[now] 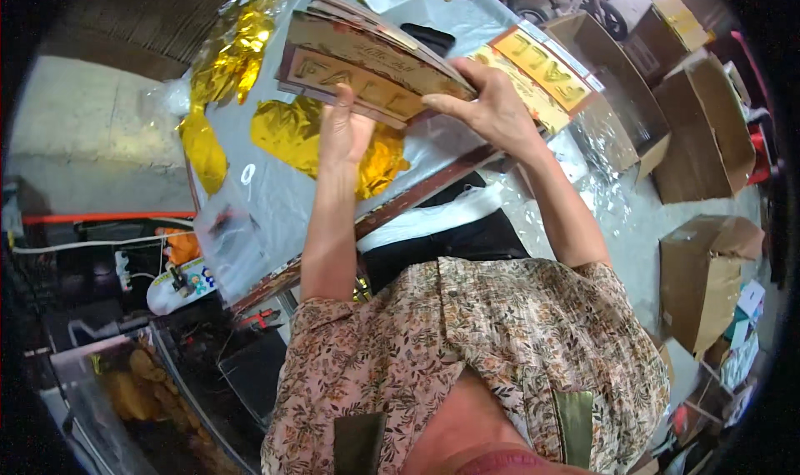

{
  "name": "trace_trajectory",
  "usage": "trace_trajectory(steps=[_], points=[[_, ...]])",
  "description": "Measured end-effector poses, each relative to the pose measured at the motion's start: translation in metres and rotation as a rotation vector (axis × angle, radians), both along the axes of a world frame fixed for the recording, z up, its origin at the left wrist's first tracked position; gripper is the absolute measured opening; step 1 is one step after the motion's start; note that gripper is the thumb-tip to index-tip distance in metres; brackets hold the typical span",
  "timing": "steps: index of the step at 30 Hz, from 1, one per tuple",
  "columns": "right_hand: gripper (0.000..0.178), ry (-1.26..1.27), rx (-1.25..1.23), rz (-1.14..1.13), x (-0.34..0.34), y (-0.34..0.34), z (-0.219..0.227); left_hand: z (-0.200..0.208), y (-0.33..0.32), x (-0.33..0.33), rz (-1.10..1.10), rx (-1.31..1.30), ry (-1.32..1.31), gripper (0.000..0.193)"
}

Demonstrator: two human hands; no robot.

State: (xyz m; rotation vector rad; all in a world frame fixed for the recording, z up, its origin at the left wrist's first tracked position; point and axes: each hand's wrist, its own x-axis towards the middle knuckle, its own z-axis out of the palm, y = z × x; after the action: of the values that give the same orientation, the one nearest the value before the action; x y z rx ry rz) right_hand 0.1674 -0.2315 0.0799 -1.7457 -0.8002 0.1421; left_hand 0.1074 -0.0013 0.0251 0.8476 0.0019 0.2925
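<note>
A thick stack of flat printed cards (pixel 333 46), brown and cream with gold lettering, is held up over the table between both hands. My left hand (pixel 345 133) grips its lower left edge, thumb across the front. At the right end, my right hand (pixel 492 104) pinches the stack between thumb and fingers. More such cards with gold lettering (pixel 546 71) lie on the table beyond my right hand. Crumpled gold foil (pixel 287 133) rests on the table behind and beneath the stack.
The table (pixel 275 225) has a pale plastic cover and a worn reddish edge. A black phone-like object (pixel 427 37) and more gold foil (pixel 237 58) lie on it. Open cardboard boxes (pixel 704 129) stand on the right. A clear bin (pixel 133 392) sits at the lower left.
</note>
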Motion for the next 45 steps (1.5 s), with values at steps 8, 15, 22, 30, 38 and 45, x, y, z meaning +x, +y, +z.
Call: trace_trajectory(steps=[8,15,22,30,38,45], points=[[0.045,-0.206,0.034,-0.084,-0.028,0.012,0.007,-0.012,0.006,-0.008,-0.020,-0.147,-0.020,0.090],[0.060,-0.685,0.021,-0.370,-0.030,0.026,-0.004,0.001,0.002,-0.011,0.054,0.037,-0.093,0.085],[0.055,-0.466,0.140,-0.505,-0.026,0.013,-0.046,-0.010,-0.017,-0.004,0.217,0.226,-0.035,0.072],[0.052,-0.291,0.281,-0.571,-0.023,0.002,-0.070,0.001,-0.039,-0.001,0.254,0.471,0.094,0.057],[0.046,-0.278,0.350,-0.575,-0.022,0.000,-0.075,0.004,-0.036,0.002,0.216,0.499,0.095,0.055],[0.049,-0.313,0.341,-0.564,-0.028,-0.002,-0.074,0.011,-0.038,0.006,0.184,0.286,-0.020,0.072]])
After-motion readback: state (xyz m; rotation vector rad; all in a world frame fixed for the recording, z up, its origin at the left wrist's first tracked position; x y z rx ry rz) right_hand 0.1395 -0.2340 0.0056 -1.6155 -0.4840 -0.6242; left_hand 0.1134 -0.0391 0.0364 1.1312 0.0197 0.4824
